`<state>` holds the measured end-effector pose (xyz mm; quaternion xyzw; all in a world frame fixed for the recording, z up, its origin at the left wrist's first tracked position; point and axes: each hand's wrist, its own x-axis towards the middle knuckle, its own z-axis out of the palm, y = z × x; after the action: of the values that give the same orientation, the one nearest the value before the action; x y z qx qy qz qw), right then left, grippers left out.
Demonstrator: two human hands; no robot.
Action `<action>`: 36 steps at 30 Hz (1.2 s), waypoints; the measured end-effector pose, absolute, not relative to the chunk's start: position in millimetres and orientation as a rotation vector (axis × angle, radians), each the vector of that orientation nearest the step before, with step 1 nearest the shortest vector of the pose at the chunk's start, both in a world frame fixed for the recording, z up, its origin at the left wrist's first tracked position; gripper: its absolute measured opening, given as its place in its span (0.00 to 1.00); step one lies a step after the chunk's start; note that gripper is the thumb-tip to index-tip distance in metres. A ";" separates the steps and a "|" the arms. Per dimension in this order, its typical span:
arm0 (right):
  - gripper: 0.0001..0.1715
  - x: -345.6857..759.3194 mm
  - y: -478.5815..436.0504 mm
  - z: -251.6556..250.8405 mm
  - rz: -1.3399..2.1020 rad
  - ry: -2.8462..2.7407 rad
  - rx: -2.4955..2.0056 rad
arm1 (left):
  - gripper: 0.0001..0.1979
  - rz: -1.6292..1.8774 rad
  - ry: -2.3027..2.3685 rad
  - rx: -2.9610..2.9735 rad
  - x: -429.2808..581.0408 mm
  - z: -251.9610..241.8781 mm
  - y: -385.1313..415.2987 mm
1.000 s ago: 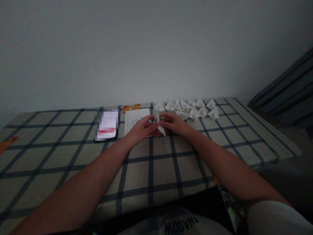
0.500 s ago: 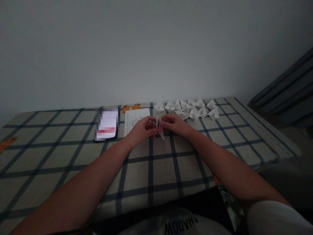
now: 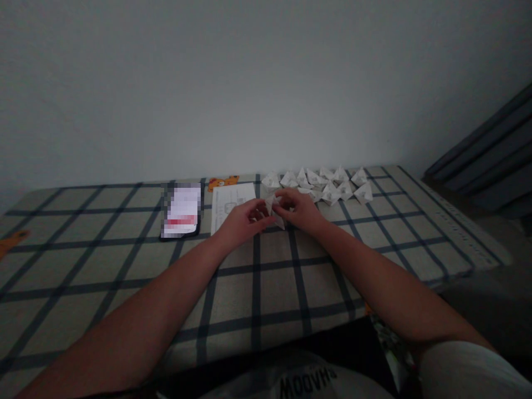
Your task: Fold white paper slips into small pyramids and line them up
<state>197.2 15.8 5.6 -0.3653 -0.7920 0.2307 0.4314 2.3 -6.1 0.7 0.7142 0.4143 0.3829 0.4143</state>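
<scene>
A small folded white paper boat [image 3: 279,220] is held between my two hands over the checked tablecloth. My left hand [image 3: 248,217] grips its left side, thumb in front and fingers curled behind. From the right, my right hand [image 3: 300,209] pinches the upper part with thumb and forefinger. The hands partly cover the paper, so its full shape is hidden. Just behind my hands stand several finished white paper boats [image 3: 331,193], grouped in rough rows.
Left of my hands lies a stack of printed paper sheets [image 3: 222,200]. Farther left is a phone [image 3: 182,213] with a blurred lit screen. The checked cloth [image 3: 124,260] covers the table, which meets a pale wall [image 3: 249,88]. A grey curtain [image 3: 494,144] hangs at the right.
My right hand has risen slightly and turned over the paper. The folded paper has tilted, and its broader face and lower point now show further right.
</scene>
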 end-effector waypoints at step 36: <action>0.18 191.5 10.2 10.8 0.650 -2.110 -1.101 | 0.10 1.036 1.294 2.042 0.1 1.8 -5.8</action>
<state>191.5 10.2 10.8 -0.4212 -0.8070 0.2486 0.3310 0.1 -5.8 1.8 0.7511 0.4761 0.3811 0.2528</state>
